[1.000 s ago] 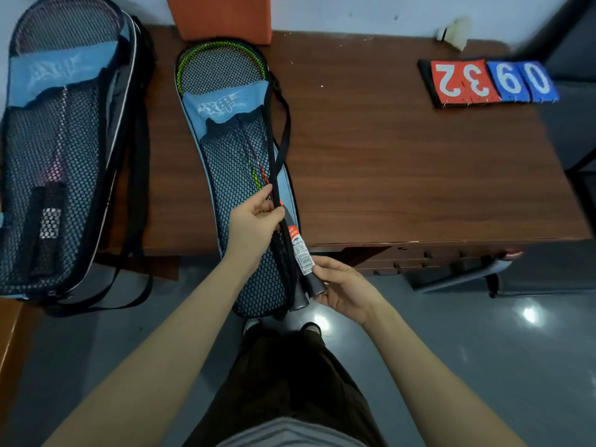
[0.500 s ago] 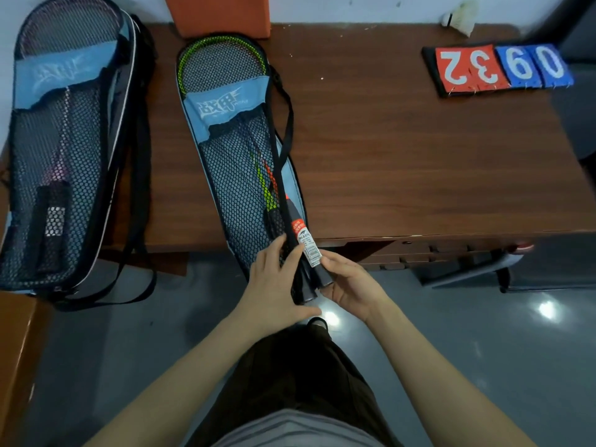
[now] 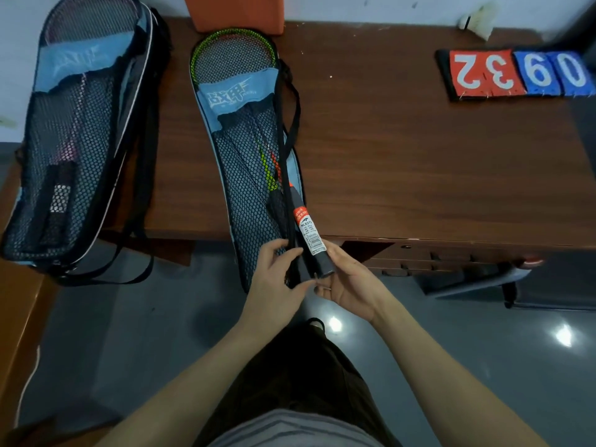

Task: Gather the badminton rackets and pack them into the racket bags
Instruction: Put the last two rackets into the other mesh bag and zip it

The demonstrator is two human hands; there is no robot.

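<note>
Both hands meet at the open bottom end of the near racket bag (image 3: 245, 175), where it hangs off the table's front edge: the left hand (image 3: 274, 279) pinches the black mesh edge and strap there, and the right hand (image 3: 348, 282) cups the labelled racket handle (image 3: 311, 240) from below, its fingers curled loosely round the butt. That handle and a second dark one just beside it still stick out past the mesh, so in my judgement this bag is loaded but not closed; seating the handles and shutting the end appears to be what remains. Up from the grip, the green-rimmed racket head (image 3: 233, 50) sits deep in the bag's far end, shafts running back toward the hands. Well off to the left of the grip lies the second racket bag (image 3: 77, 140), with a racket inside, seemingly packed; whether it is fastened I cannot tell. The bags rest on a dark wooden table (image 3: 419, 156). Far to the right of the grip sit flip score cards (image 3: 516, 74), and beyond them a shuttlecock (image 3: 480, 22) against the wall. Below is a glossy grey floor (image 3: 483, 366).
</note>
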